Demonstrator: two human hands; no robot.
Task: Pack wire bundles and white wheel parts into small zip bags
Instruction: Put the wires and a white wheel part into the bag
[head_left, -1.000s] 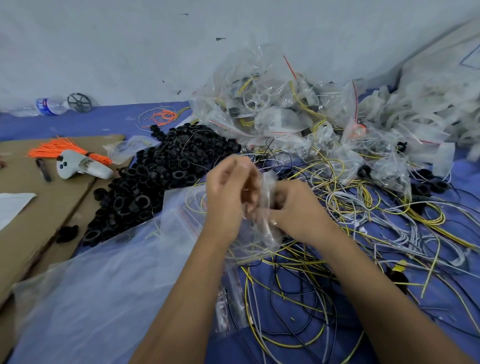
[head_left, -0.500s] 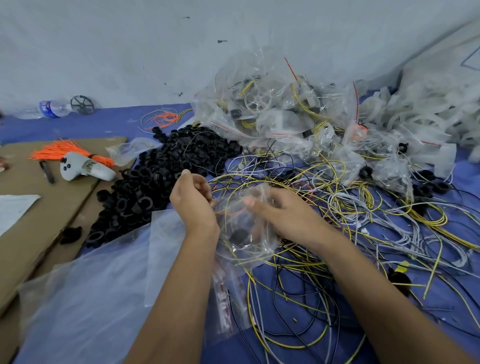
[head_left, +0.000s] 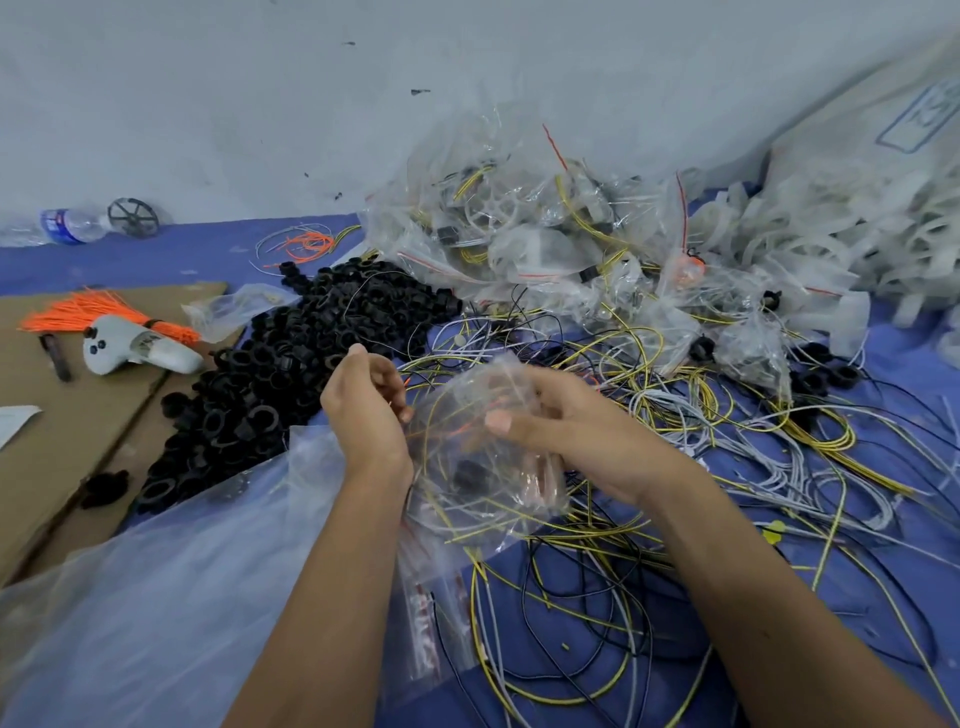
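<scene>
You hold one small zip bag (head_left: 483, 457) at frame centre: your right hand (head_left: 566, 436) grips its side, and your left hand (head_left: 366, 415) pinches its rim. Yellow wire and a black part sit inside; the seal appears unfinished. A heap of filled bags (head_left: 545, 249) lies upper centre. Loose wires (head_left: 727, 457) at right and white wheel parts (head_left: 841, 234) upper right remain unpacked.
</scene>
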